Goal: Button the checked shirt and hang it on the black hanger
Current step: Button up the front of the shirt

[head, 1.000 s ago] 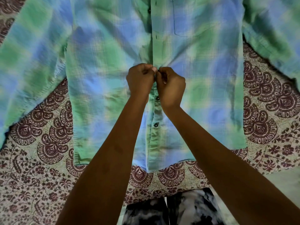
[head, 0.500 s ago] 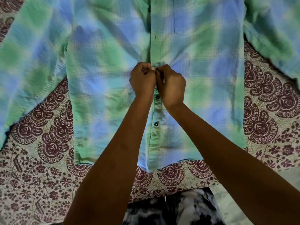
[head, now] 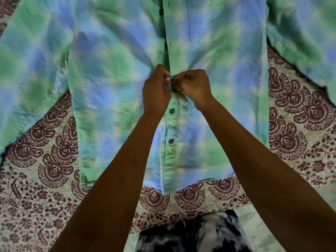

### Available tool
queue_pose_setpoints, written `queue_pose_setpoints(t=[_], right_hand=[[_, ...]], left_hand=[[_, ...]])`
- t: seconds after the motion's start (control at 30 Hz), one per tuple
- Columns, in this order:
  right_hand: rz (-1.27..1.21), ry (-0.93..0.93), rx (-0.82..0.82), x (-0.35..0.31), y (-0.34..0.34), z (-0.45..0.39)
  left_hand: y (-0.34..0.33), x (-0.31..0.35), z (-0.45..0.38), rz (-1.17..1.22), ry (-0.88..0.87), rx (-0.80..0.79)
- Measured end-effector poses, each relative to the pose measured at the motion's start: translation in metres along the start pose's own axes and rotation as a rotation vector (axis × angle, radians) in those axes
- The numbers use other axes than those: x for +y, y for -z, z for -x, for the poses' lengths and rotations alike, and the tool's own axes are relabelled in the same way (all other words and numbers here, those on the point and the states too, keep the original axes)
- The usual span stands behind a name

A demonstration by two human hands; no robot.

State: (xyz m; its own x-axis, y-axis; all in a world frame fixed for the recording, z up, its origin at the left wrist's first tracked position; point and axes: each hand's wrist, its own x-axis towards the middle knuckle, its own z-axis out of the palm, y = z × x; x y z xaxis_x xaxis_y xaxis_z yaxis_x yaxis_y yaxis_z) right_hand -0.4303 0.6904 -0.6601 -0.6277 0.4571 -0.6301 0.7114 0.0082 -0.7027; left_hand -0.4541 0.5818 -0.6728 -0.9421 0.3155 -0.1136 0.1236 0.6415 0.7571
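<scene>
The green and blue checked shirt [head: 112, 91] lies flat, front up, on a patterned bedspread, its sleeves spread to both sides. My left hand [head: 156, 91] and my right hand [head: 192, 86] meet at the front placket in the middle of the shirt, each pinching one edge of the fabric around a dark button. Two dark buttons [head: 171, 111] below my hands are fastened. Above them another button [head: 161, 11] sits beside the placket, apart from the buttonhole edge. A chest pocket [head: 209, 24] shows at the upper right. No black hanger is in view.
The bedspread [head: 36, 206] with maroon paisley and flower print covers the surface around the shirt. Black and white patterned trousers [head: 190, 235] show at the bottom edge, at the bed's near side.
Both hands stay at the same button on the placket. Their fingers have shifted slightly, and the right hand now sits a little further right.
</scene>
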Motion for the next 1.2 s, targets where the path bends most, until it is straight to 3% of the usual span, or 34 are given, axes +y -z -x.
queue_pose_setpoints(t=[0.1,0.17,0.3,0.33,0.37,0.53,0.6,0.67,0.7,0.77,0.87,0.93,1.0,1.1,1.2], right_hand=[[-0.021,-0.016,-0.04,0.0,0.001,-0.002],[-0.028,-0.022,-0.057,0.0,0.002,-0.005],[-0.105,0.002,-0.074,0.005,0.0,-0.005],[-0.137,-0.008,-0.083,0.005,0.001,-0.004],[-0.168,-0.027,-0.106,0.005,0.003,-0.004],[-0.082,-0.119,-0.318,-0.013,0.018,-0.009],[0.124,-0.01,-0.26,-0.019,0.021,-0.016],[0.306,0.203,-0.051,-0.024,0.02,-0.021],[0.317,0.313,0.037,-0.027,0.019,-0.02],[0.328,0.475,0.056,-0.036,0.012,-0.02],[0.613,0.496,0.014,-0.043,-0.009,-0.028],[0.713,0.486,0.114,-0.047,-0.017,-0.033],[0.559,0.415,0.192,-0.048,-0.014,-0.041],[0.169,0.224,0.181,-0.043,-0.002,-0.049],[-0.131,0.122,0.123,-0.031,0.001,-0.049]], left_hand=[[-0.002,-0.002,0.0,0.012,0.014,0.024],[-0.003,0.004,0.0,0.036,0.128,0.039],[-0.007,0.007,-0.015,0.399,0.765,0.071],[-0.007,0.006,-0.016,0.44,0.827,0.079],[-0.007,0.005,-0.014,0.41,0.808,0.082],[0.005,0.014,-0.002,-0.082,0.259,0.087],[0.01,0.008,-0.01,-0.041,0.247,0.122],[0.018,0.005,-0.023,0.026,0.241,0.148],[0.021,0.007,-0.03,0.066,0.238,0.155],[0.027,0.013,-0.046,0.134,0.231,0.161],[0.03,0.015,-0.068,0.168,0.215,0.126],[0.03,0.012,-0.083,0.156,0.213,0.066],[0.028,0.012,-0.092,0.154,0.2,-0.045],[0.02,0.015,-0.092,-0.003,0.107,-0.163],[0.01,0.016,-0.086,-0.098,0.079,-0.086]])
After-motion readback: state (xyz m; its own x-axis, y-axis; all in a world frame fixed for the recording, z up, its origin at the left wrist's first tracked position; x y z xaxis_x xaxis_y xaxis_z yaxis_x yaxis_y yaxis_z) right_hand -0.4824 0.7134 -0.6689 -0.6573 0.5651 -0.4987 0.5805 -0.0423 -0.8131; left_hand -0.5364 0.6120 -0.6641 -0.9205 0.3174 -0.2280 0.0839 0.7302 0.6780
